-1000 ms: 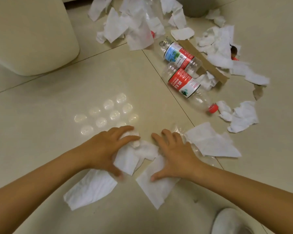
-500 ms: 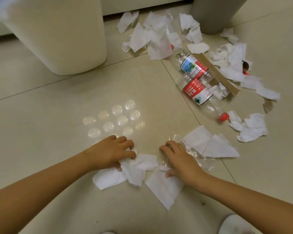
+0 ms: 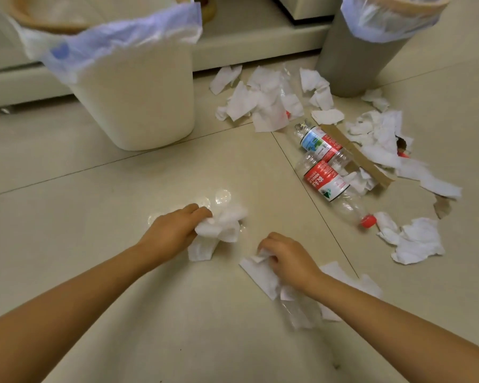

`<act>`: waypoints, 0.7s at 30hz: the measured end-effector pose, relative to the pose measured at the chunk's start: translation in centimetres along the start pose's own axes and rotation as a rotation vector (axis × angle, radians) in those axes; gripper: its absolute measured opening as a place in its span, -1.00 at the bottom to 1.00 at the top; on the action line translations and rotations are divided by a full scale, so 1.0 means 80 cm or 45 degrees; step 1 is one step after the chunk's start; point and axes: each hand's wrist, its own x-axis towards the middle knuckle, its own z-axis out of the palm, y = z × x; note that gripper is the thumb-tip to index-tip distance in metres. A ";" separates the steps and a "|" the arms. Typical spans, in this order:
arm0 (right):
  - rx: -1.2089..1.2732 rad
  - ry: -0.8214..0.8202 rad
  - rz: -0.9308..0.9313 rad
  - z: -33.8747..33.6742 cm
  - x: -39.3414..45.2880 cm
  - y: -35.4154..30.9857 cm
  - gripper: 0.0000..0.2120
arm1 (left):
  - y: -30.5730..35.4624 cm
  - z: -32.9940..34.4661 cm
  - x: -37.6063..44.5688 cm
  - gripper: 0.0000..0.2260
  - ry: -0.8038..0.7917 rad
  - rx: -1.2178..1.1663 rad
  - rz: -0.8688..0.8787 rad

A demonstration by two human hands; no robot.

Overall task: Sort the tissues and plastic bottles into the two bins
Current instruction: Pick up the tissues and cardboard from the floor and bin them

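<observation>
Clutching a tissue wad, the left hand sits nearest the white bin, straight ahead; right hand pinches another tissue.

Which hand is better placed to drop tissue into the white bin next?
Left hand: it holds a bunched white tissue wad and is nearer the white plastic bin.
</observation>
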 end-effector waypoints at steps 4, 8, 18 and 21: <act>0.492 0.258 0.112 -0.074 0.048 -0.036 -0.70 | 0.001 -0.058 0.020 -0.82 0.288 -0.238 -0.207; 0.743 0.457 0.096 -0.159 0.096 -0.083 -0.70 | 0.010 -0.131 0.039 -0.74 0.518 -0.535 -0.314; 1.135 0.798 -0.003 -0.274 0.205 -0.225 -0.84 | 0.012 -0.309 0.106 -0.69 1.181 -0.360 -0.196; 1.222 0.835 0.003 -0.282 0.230 -0.258 -0.82 | -0.008 -0.341 0.126 -0.66 1.291 -0.362 -0.272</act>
